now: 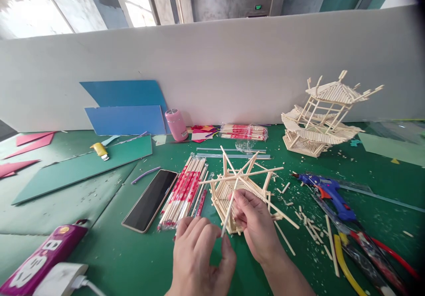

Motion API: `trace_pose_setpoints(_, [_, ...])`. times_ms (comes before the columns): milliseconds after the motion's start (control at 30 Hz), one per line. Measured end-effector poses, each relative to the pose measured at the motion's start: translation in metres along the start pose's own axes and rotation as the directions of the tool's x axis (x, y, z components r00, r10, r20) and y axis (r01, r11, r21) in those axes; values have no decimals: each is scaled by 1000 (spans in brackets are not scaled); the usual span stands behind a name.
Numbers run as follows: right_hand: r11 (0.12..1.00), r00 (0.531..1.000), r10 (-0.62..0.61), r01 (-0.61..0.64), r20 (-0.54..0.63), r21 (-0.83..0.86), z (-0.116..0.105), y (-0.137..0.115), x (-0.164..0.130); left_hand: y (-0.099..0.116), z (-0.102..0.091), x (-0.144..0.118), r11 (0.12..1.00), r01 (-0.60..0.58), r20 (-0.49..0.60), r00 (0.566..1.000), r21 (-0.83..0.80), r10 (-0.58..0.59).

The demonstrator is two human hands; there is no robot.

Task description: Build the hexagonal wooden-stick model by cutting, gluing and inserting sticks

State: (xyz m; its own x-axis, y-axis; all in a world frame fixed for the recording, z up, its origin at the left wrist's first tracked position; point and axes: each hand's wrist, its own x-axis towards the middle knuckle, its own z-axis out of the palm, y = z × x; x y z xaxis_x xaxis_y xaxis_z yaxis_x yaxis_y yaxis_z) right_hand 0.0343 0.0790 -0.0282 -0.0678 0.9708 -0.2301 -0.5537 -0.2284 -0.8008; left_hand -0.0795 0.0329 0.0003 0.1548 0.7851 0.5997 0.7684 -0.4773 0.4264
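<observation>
Between my hands a thin wooden chopstick [229, 212] slants down toward me. My left hand [203, 256] pinches its near end between thumb and forefinger. Higher up, the fingers of my right hand [253, 220] close on the same stick, close to where several sticks cross in a star shape. Beneath and behind that star stands a small many-sided frame [219, 200] of glued sticks, partly covered by my right hand. Whether the star's sticks are fixed to the frame's uprights I cannot tell. Chopsticks in red-and-clear wrappers [186, 185] lie left of the frame.
A finished-looking stick pavilion [327, 114] stands back right. A blue glue gun [332, 189], pliers [345, 260] and stick offcuts [312, 229] lie at right. Left are a phone [151, 200], a purple power bank [43, 256] and a pink canister [176, 125]. A white partition [215, 70] rises behind.
</observation>
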Motion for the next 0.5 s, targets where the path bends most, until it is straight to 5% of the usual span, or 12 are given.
trace_pose_setpoints(500, [1000, 999, 28, -28, 18, -14, -1, 0, -2, -9, 6, -6, 992, -124, -145, 982, -25, 119])
